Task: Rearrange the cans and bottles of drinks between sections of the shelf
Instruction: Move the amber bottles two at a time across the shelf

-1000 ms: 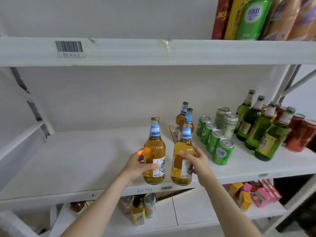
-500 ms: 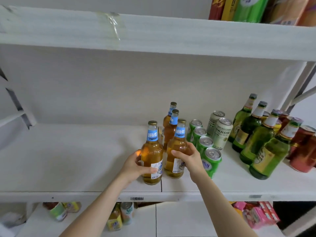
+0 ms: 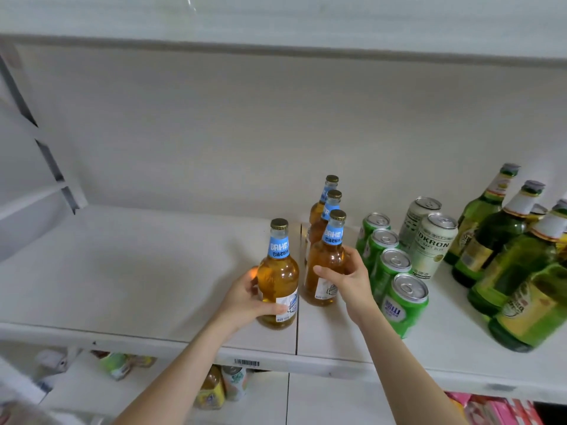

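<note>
We hold one amber bottle (image 3: 277, 276) in our left hand (image 3: 245, 299), just left of the shelf (image 3: 122, 271) seam, and our right hand (image 3: 348, 279) wraps another (image 3: 325, 265) right of it, likely for moving both across sections together.

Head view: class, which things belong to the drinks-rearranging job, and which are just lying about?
Job:
left hand
right hand
amber bottles
green cans
green bottles
white cans
shelf

Lying about:
pink boxes
barcode label
</note>
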Demonstrator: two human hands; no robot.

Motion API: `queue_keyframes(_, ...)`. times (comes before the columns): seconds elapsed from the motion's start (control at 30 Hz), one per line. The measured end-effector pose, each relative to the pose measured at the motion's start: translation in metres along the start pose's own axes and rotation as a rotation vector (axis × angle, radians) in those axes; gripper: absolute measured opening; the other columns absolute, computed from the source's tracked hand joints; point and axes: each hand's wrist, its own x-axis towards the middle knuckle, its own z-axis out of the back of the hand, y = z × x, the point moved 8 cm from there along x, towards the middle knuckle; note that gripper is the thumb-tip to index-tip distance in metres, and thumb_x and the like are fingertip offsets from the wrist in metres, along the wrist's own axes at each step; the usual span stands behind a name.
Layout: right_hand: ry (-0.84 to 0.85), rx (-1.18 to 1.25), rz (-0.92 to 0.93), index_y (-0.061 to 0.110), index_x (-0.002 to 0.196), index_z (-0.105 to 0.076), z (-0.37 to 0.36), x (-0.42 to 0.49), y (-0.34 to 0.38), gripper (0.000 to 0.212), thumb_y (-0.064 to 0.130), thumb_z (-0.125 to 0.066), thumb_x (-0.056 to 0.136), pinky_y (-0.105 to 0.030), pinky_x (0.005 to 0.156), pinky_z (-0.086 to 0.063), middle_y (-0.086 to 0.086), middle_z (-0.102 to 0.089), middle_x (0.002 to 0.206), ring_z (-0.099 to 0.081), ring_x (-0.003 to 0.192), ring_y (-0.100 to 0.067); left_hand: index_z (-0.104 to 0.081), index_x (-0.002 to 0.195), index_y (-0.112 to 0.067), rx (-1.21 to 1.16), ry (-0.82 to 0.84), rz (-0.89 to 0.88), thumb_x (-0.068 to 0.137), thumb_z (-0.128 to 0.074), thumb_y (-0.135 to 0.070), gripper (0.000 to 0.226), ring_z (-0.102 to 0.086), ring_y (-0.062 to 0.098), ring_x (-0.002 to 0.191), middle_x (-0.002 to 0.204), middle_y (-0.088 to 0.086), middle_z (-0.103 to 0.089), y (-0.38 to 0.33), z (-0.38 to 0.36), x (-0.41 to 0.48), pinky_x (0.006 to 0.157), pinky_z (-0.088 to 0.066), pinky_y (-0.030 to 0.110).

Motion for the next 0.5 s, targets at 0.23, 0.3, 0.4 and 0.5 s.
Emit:
queue_keyframes(0.23,0.009,-0.020,0.006,0.020,0.129,-0.052,-0.001,-0.003,-0.002,0.066,0.003,-0.083,0.072,-0.016,0.068,-0.053,0.006,-0.069,0.108,-0.069,0.087,0.002,-0.061,0.110,-0.028,-0.014,0.040,-0.018,0.034,-0.095,-0.024,0.083,-0.071,0.013,0.100,0.106,-0.006,-0.075,0.001,-0.005,-0.001,0.079,-0.058,0.029)
queue_keyframes(0.3,-0.013,-0.023,-0.004,0.022,0.136,-0.048,0.004,-0.008,-0.005,0.074,0.007,-0.084,0.072,-0.019,0.075,-0.052,0.006,-0.065,0.116,-0.066,0.095,0.000,-0.059,0.114,-0.026,-0.018,0.058,-0.017,0.039,-0.096,-0.014,0.085,-0.071,0.015,0.101,0.108,-0.003,-0.074,0.001,-0.006,-0.001,0.077,-0.058,0.028)
queue_keyframes(0.4,-0.119,-0.074,0.005,0.024,0.142,-0.043,0.020,-0.020,-0.007,0.084,0.019,-0.087,0.071,-0.034,0.097,-0.049,0.002,-0.058,0.129,-0.057,0.114,-0.007,-0.058,0.115,-0.022,-0.013,0.087,-0.002,0.031,-0.095,-0.023,0.092,-0.071,0.015,0.102,0.111,-0.001,-0.074,0.003,-0.011,-0.003,0.083,-0.059,0.034)
queue_keyframes(0.5,-0.224,-0.081,0.061,0.023,0.133,-0.051,0.032,-0.044,0.000,0.073,0.020,-0.088,0.070,-0.030,0.098,-0.045,0.000,-0.058,0.123,-0.055,0.112,-0.005,-0.061,0.110,-0.020,-0.008,0.109,0.008,0.027,-0.093,-0.026,0.089,-0.072,0.010,0.097,0.108,-0.001,-0.075,0.003,-0.018,-0.009,0.077,-0.059,0.028)
